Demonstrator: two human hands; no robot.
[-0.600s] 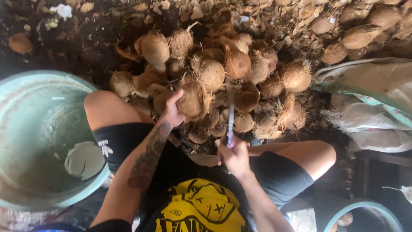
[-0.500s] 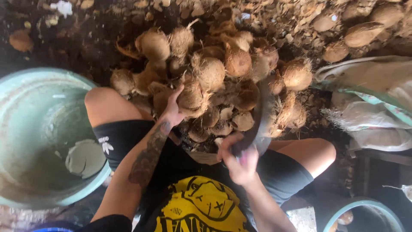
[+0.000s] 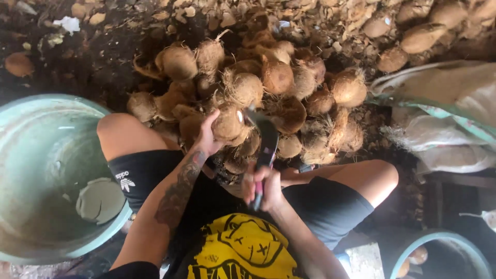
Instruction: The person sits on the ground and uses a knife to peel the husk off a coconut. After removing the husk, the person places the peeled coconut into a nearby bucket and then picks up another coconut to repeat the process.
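Brown husked coconut (image 3: pixel 229 123) gripped by left hand (image 3: pixel 206 138) at pile's six o'clock, right hand (image 3: pixel 263 187) clenched on blade (image 3: pixel 267 135) at its three o'clock: glancing cut could catch fingers.

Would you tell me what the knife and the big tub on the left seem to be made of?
Knife: dark, dull metal blade by its look; the pink handle is probably plastic, mostly hidden in the right hand. Tub: likely moulded plastic, pale green, smooth but scuffed and stained inside.
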